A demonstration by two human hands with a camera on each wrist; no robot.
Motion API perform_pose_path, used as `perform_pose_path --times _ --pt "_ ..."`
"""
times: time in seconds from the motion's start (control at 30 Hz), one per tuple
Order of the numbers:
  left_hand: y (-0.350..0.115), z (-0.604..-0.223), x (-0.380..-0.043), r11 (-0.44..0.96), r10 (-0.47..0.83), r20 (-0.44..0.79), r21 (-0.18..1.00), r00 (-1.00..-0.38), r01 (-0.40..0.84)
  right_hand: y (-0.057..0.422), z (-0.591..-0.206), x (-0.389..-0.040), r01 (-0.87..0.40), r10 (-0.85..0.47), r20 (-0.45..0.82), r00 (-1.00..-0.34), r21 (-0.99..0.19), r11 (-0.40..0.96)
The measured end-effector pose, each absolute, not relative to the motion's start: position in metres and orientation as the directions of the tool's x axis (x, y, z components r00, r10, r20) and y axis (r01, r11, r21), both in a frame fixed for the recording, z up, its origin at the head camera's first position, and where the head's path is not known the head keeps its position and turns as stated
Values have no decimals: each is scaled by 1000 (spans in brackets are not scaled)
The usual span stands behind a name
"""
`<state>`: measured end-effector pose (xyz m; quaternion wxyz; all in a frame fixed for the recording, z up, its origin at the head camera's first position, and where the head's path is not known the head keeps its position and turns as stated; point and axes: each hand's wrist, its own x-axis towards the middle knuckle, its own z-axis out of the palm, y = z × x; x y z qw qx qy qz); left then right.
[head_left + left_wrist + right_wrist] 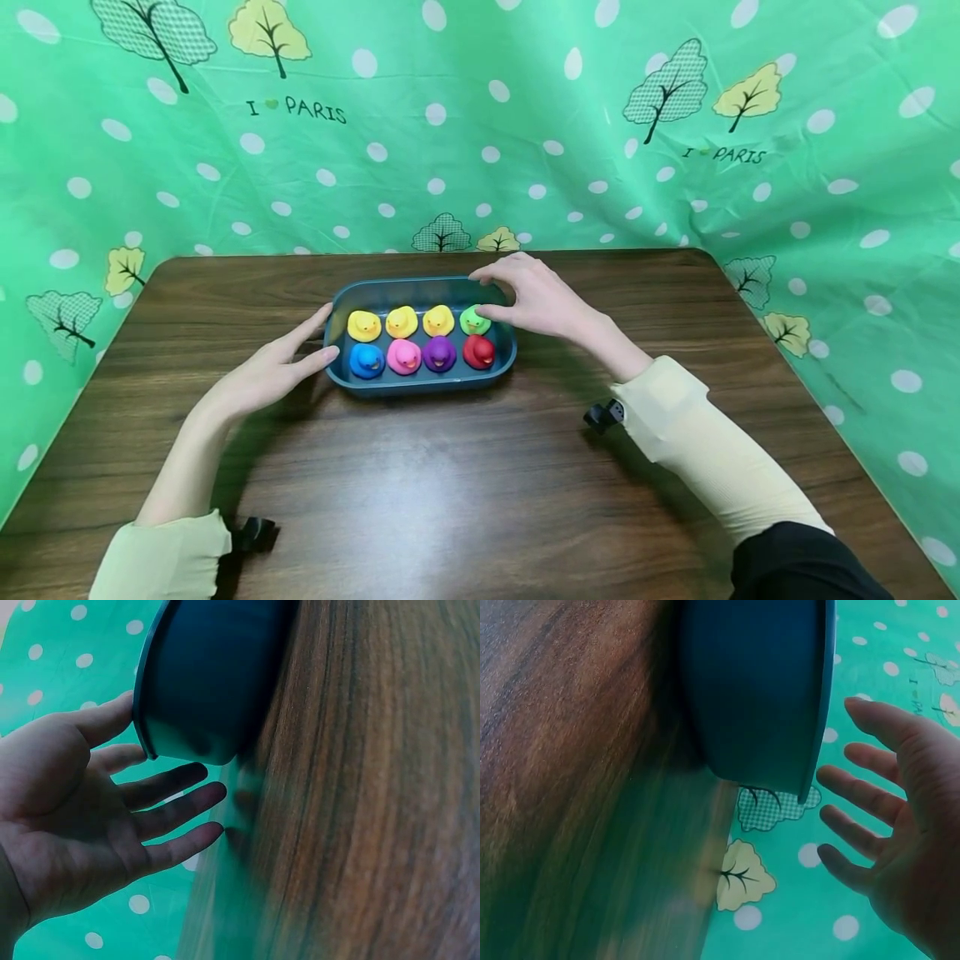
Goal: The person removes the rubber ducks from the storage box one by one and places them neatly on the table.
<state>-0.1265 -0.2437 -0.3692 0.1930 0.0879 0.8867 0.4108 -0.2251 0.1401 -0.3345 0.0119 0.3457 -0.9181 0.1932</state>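
A dark blue oval tray (420, 387) holds several small rubber ducks in two rows. In the back row are three yellow ducks (402, 322) and a green duck (472, 322); in front are a blue duck (367, 361), a pink duck (403, 357), a purple duck (439, 354) and a red duck (478, 352). With spread fingers, my left hand (262, 375) touches the rim at the tray's left end. My right hand (542, 298) hovers over the right end, its thumb above the green duck; the right wrist view shows its fingers apart from the tray wall (757, 690).
The tray stands on a dark wooden table (420, 483), toward its back edge. Behind and beside the table hangs a green curtain (450, 125) with white dots and printed trees. Black wrist cameras (257, 534) sit below both sleeves.
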Motion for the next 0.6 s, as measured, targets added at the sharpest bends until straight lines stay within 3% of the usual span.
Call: perform_pose_path --times 0.6 --pt "-242 -370 -126 666 291 -290 746 -912 -25 123 -340 -227 -691 -680 127 -723 -161 705"
